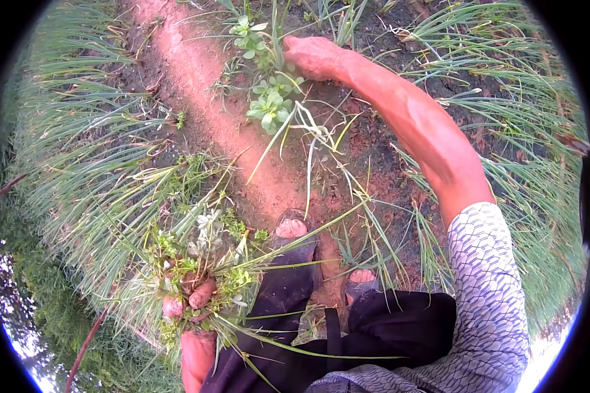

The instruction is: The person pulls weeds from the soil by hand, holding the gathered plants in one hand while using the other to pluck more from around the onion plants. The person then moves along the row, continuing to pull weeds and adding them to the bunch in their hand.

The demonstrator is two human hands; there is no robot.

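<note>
My left hand [191, 298], low on the left, is closed round a thick bunch of pulled weeds [206, 245] with small green leaves, pale leaves and long grass blades sticking out. My right hand [311, 57] reaches far forward to the ground. Its fingers are curled in against the stems of a leafy green weed [272, 108] with rounded leaves; the fingertips are hidden. Beside this weed, some bent, pale green onion-like leaves [314, 134] droop over the soil.
Rows of onion-like plants [92, 124] grow on the left, and more such plants [491, 98] on the right. A strip of bare reddish soil [196, 85] runs between them. My feet [291, 228] stand in it, below dark trousers [282, 281].
</note>
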